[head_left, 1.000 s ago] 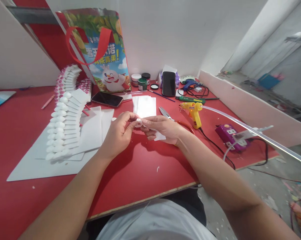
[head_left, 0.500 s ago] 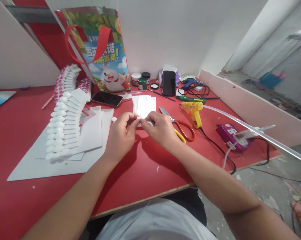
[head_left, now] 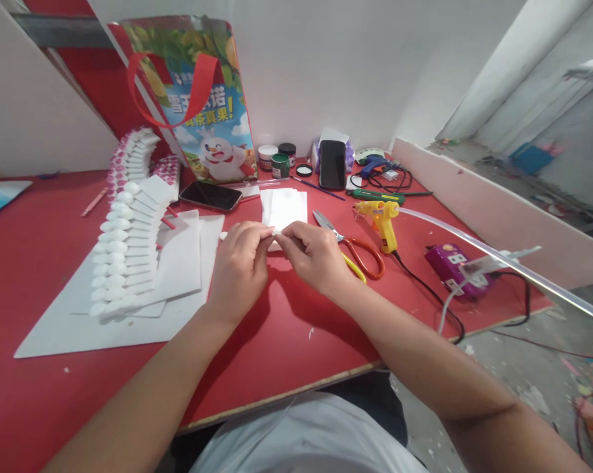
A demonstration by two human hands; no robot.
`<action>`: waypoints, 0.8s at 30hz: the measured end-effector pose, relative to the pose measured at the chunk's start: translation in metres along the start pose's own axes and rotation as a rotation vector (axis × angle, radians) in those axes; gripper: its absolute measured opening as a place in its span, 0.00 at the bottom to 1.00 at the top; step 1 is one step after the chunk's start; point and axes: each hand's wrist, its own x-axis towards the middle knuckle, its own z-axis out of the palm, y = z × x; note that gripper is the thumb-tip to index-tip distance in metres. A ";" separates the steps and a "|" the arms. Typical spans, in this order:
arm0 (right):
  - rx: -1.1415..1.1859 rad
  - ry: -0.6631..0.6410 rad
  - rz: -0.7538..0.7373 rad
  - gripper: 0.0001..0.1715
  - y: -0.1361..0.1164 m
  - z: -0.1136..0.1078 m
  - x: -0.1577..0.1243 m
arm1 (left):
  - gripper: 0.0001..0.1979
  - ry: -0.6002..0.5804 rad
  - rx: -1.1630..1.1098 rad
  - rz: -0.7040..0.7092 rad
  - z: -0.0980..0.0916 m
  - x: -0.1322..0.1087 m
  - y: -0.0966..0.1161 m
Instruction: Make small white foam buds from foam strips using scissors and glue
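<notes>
Fingertips of my left hand (head_left: 241, 261) and my right hand (head_left: 316, 255) meet over the table, both closed in a pinch. Between them is a small white piece (head_left: 276, 232), mostly covered by the fingers; it looks like paper, though its exact shape cannot be told. Just behind the hands lies a stack of white paper sheets (head_left: 285, 207). Scissors (head_left: 358, 253) with orange and yellow handles rest to the right of my right hand. A small white bit (head_left: 224, 235) lies by the left knuckles.
White petal-shaped pieces on a curved strip (head_left: 123, 249) lie on white boards (head_left: 74, 338) at left. A yellow glue gun (head_left: 385, 226) and purple box (head_left: 456, 269) stand at right. A gift bag (head_left: 212, 131), phones (head_left: 211, 195) and paint jars (head_left: 280, 165) line the back.
My left hand has rolled slightly, its fingers now covering more of the white piece. My right fingers have shifted a little with it. Everything else on the table stays put.
</notes>
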 end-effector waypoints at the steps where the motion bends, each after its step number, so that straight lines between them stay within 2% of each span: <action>1: -0.009 0.000 0.002 0.16 0.001 -0.002 0.001 | 0.09 -0.006 -0.018 0.000 -0.001 0.000 0.000; 5: 0.086 -0.093 0.010 0.14 0.003 -0.012 0.005 | 0.06 -0.045 -0.161 -0.102 -0.006 0.003 -0.001; 8: 0.214 -0.219 0.028 0.13 0.004 -0.019 0.008 | 0.04 -0.125 -0.332 -0.250 -0.010 0.005 -0.007; 11: 0.274 -0.268 0.050 0.12 0.005 -0.022 0.009 | 0.05 -0.201 -0.456 -0.345 -0.013 0.008 -0.014; 16: 0.319 -0.281 0.041 0.11 0.005 -0.022 0.009 | 0.10 -0.268 -0.481 -0.269 -0.013 0.010 -0.015; 20: 0.274 -0.259 0.037 0.12 0.006 -0.021 0.010 | 0.10 -0.196 -0.375 -0.198 -0.011 0.007 -0.006; 24: 0.062 -0.132 -0.015 0.12 0.005 -0.014 0.004 | 0.10 -0.126 -0.286 -0.179 -0.007 0.003 0.002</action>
